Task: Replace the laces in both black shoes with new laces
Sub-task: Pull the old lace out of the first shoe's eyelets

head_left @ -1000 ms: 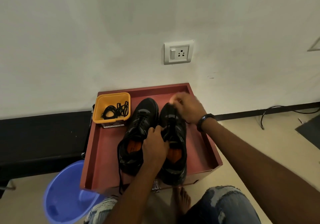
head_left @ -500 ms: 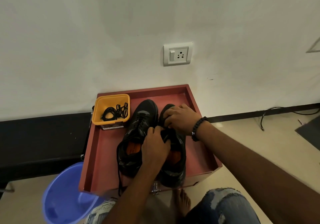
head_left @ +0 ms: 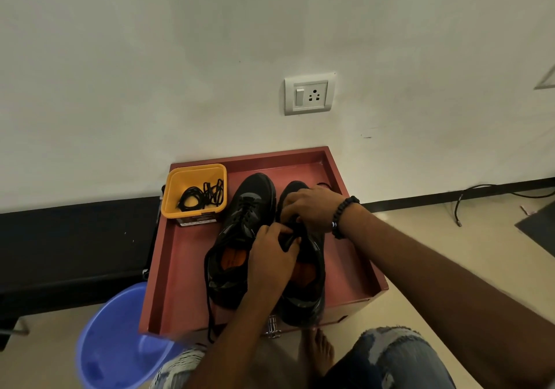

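A: Where are the shoes?

B: Both on the red tray (head_left: 186,268), side by side, toes twd the wall. Left shoe (head_left: 240,238) is still laced, w/ one lace end (head_left: 207,304) trailing over the tray's near edge. Right shoe (head_left: 309,280) is just beside it, the person's hands working on its top.

A: Hands?

B: Left hand (head_left: 270,262) sits over the right shoe's tongue area, fingers curled, pinching smth dark there. Looks like the tongue or a lace, can't tell which. Right hand (head_left: 312,208) is over the front of the same shoe, fingers bent down onto the lacing zone, gripping at it. What exactly it holds is hidden. Beaded bracelet (head_left: 344,217) on that wrist.

A: Spare laces?

B: Black laces (head_left: 204,198) bundled in a yellow tub (head_left: 180,208) at the tray's far-left corner, near the left shoe's toe, not touching it.

A: Anything else?

B: Blue bucket (head_left: 114,346) on the floor by the tray's near-left corner. Wall socket (head_left: 309,94) above the tray. Black cable (head_left: 486,192) on the floor to the right, along the skirting.
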A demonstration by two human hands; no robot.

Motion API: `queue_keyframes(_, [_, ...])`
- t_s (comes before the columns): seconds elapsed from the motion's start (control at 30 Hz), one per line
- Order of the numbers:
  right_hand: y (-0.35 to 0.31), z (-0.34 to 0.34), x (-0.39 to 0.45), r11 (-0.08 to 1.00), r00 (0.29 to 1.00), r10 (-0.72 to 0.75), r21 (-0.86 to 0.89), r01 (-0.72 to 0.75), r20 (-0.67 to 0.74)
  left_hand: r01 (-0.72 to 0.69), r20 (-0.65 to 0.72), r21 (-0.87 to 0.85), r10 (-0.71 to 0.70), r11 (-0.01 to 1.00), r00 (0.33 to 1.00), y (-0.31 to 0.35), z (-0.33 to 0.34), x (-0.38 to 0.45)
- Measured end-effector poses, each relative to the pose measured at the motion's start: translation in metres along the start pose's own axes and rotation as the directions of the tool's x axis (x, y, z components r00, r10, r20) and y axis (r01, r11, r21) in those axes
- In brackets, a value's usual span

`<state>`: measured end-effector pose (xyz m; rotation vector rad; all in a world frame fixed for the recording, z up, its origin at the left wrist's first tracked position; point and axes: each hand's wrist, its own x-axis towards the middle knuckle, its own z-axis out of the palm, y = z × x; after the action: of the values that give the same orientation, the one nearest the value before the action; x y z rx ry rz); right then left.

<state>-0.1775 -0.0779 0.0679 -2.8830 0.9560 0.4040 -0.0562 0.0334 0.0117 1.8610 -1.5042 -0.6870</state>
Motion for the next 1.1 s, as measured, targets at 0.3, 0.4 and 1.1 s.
queue_keyframes(0.3, [-0.005,-0.003,0.004,0.964,0.984,0.138,0.215,-0.160,0.112,-0.004,-0.034,-0.085,0.001,0.996,0.999,-0.007,0.003,-0.004])
queue_keyframes(0.4, [-0.007,0.001,0.007,0.933,0.976,0.183,0.293,-0.210,0.116,0.013,-0.026,-0.091,-0.015,0.996,1.000,-0.006,0.002,-0.005])
queue_keyframes(1.1, [-0.011,0.015,-0.006,0.916,0.963,0.267,0.304,-0.262,0.025,0.036,0.025,-0.004,-0.036,0.999,0.999,-0.007,0.001,-0.001])
